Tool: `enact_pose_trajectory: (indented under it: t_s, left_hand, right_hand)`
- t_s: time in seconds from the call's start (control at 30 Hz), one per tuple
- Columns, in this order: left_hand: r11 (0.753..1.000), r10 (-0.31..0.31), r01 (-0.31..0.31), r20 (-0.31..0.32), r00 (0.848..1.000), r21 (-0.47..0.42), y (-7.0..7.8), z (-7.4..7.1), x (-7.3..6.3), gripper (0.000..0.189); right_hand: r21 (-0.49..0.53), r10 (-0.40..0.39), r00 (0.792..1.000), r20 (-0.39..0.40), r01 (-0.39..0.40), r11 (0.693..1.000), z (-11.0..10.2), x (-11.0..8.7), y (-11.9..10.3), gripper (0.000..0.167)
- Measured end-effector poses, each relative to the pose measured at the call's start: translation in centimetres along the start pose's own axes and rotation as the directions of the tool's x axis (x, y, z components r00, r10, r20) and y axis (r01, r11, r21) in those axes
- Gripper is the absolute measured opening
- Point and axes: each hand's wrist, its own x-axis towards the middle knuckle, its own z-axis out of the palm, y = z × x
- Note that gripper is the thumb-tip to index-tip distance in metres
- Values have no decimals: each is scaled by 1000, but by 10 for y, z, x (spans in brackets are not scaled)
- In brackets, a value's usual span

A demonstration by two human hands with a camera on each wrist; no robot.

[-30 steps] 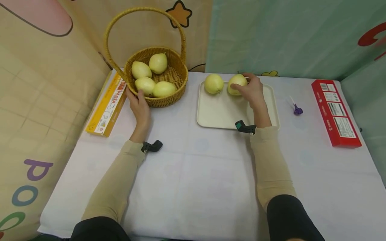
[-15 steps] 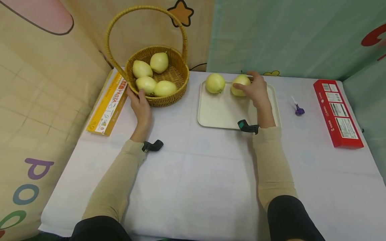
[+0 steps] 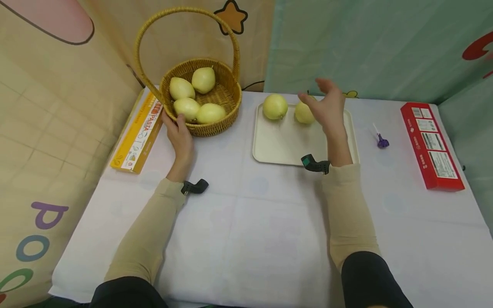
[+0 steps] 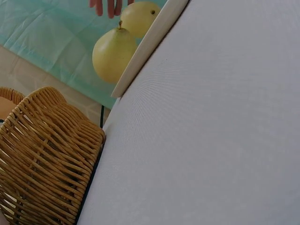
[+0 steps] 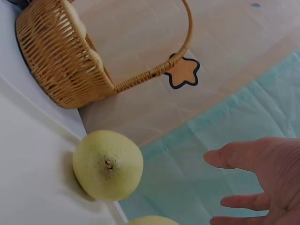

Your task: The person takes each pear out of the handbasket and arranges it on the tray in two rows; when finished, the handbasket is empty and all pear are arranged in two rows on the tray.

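My left hand (image 3: 180, 141) holds the near left side of a round wicker basket (image 3: 215, 128), its thumb at the rim and its other fingers partly hidden against the outer wall. Inside the basket lie several pale yellow-green pears (image 3: 209, 114). My right hand (image 3: 330, 107) is raised over the cream tray (image 3: 285, 149), thumb and fingers spread, holding nothing. Just below it a pear (image 3: 304, 113) sits at the tray's back, partly covered by the hand in the head view. Left of that is another pear (image 3: 275, 106), whose blossom end faces the right wrist camera (image 5: 108, 165).
A yellow pasta box (image 3: 136, 137) lies left of the basket. Right of the tray are a purple-wrapped lollipop (image 3: 381, 141) and a red box (image 3: 432, 145). Printed curtains (image 3: 366, 47) stand close behind the white-covered table (image 3: 239, 239).
My right hand has let go of the right-hand pear on the tray, lifted a little and spread its fingers. My left hand has stayed at the basket.
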Motion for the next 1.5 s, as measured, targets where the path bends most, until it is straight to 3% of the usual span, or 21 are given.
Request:
enact_pose_trajectory:
  t_s: [0.23, 0.4, 0.53, 0.73, 0.97, 1.2, 1.5]
  left_hand:
    - [1000, -5, 5, -3, 1000, -11, -3, -1, 5, 66]
    - [1000, -21, 21, -1, 1000, -9, -4, -3, 3, 66]
    - [1000, -29, 29, -7, 1000, -8, 0, -6, 0, 66]
    - [1000, 5, -5, -16, 1000, -11, -3, -5, 2, 64]
    - [1000, 6, -6, -24, 1000, -17, -2, 1, 1, 64]
    - [1000, -13, 13, -6, 1000, 10, -1, 5, -1, 64]
    - [1000, 1, 0, -14, 1000, 19, -3, 1, -1, 64]
  right_hand:
    - [38, -84, 996, 20, 84, 996, 17, -10, -20, 64]
    - [83, -152, 984, 91, 144, 986, 36, -13, -28, 62]
    - [107, -208, 960, 187, 191, 976, 55, -15, -34, 65]
    - [99, -274, 897, 348, 256, 962, 78, -17, -49, 67]
    - [100, -345, 762, 548, 351, 931, 105, -8, -69, 74]
    - [85, -335, 711, 618, 363, 928, 129, 5, -82, 80]
    - [119, -318, 621, 717, 341, 933, 160, 17, -89, 85]
